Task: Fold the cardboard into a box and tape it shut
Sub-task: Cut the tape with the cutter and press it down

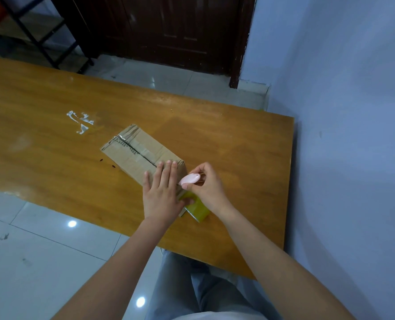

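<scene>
Both forearms were seen nearest; the left hand (161, 190) was pressed flat, fingers straight, on the near end of the cardboard box (141, 153), whose seam ran far-left. A pink cutter (190, 179) was pinched by the right hand (206, 183) just right, above the tape roll (197, 210); bare table (238, 139) lay right.

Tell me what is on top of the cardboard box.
The left hand lies flat on the near end of the cardboard box, fingers straight. Old tape strips run along the centre seam, which is slightly gapped. Whatever is under the palm is hidden.
</scene>
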A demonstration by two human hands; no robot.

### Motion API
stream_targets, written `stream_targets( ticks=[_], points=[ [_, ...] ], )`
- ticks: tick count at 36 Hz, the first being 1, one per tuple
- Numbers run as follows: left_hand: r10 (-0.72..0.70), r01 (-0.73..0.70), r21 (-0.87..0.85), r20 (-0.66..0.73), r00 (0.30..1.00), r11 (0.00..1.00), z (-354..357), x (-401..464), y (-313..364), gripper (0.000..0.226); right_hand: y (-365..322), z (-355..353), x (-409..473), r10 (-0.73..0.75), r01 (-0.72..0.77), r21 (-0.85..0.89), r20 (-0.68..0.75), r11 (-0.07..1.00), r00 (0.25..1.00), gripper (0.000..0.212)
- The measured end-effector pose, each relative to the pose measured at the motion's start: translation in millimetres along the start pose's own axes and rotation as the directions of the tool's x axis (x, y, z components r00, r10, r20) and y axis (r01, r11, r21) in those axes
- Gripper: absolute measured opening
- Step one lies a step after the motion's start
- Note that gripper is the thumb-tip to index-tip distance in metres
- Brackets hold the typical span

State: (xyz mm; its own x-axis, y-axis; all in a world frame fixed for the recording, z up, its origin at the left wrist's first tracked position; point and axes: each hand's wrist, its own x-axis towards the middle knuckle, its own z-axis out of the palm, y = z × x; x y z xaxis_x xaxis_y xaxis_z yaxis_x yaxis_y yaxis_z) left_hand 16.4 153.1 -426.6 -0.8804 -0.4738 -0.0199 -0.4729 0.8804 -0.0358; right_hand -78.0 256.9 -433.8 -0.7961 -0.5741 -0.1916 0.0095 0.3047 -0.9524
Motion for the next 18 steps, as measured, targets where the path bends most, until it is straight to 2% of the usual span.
stream_targets(
  ticks=[5, 13, 18],
  points=[
    [0.0, 0.0, -0.027, -0.001, 1.0, 1.0, 0, 0, 0, 0.108, -4, 4, -3, -0.033, 0.031, -0.063, -0.033, 0.998, 0.999, 0.04],
    [-0.003, 0.002, -0.019, -0.003, 1.0, 1.0, 1, 0, 0, 0.108, 0, 6, -4, -0.034, 0.031, -0.047, -0.078, 0.998, 0.996, 0.038],
    [-0.002, 0.002, -0.003, -0.005, 1.0, 1.0, 2, 1, 0, 0.113, 8, 1, 0, 0.002, -0.007, -0.021, -0.226, 1.0, 0.974, 0.04]
  ],
)
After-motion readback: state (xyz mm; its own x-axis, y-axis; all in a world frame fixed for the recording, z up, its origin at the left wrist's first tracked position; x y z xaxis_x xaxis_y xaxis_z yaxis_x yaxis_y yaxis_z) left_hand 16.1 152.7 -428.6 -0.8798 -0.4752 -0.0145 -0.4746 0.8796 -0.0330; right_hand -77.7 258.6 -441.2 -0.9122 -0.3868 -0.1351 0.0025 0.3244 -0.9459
